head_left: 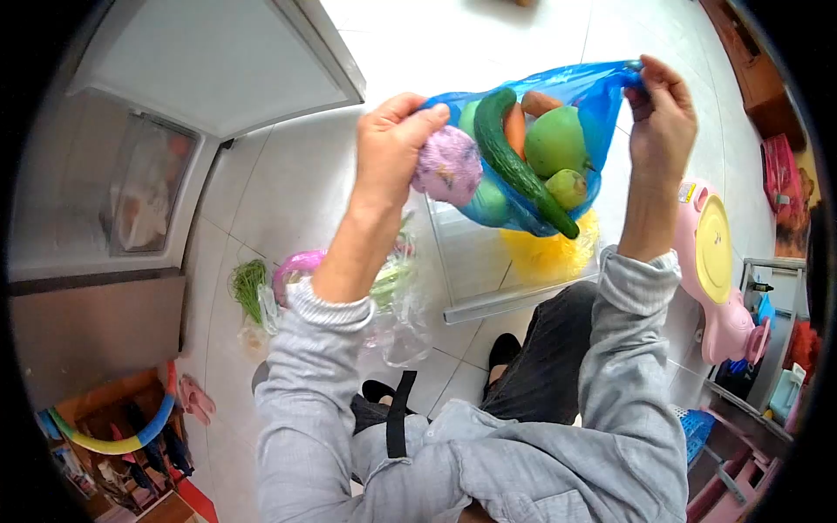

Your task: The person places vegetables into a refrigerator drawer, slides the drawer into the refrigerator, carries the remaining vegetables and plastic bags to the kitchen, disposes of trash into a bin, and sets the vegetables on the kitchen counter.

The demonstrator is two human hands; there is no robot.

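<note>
Above the floor point(288, 166), the left grip point(392, 144) is holding a pink bundle point(449, 167) against the bag point(606, 109), the right grip point(663, 122) is pinching its rim, and the jutting cucumber point(511, 162) is risking a fall should the plastic sag.

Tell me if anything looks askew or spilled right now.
Yes, slightly: the cucumber lies askew, its lower tip poking past the edge of the blue plastic bag. Thin green stems also lie on the tiled floor, an odd place for produce. I see no spill.
</note>
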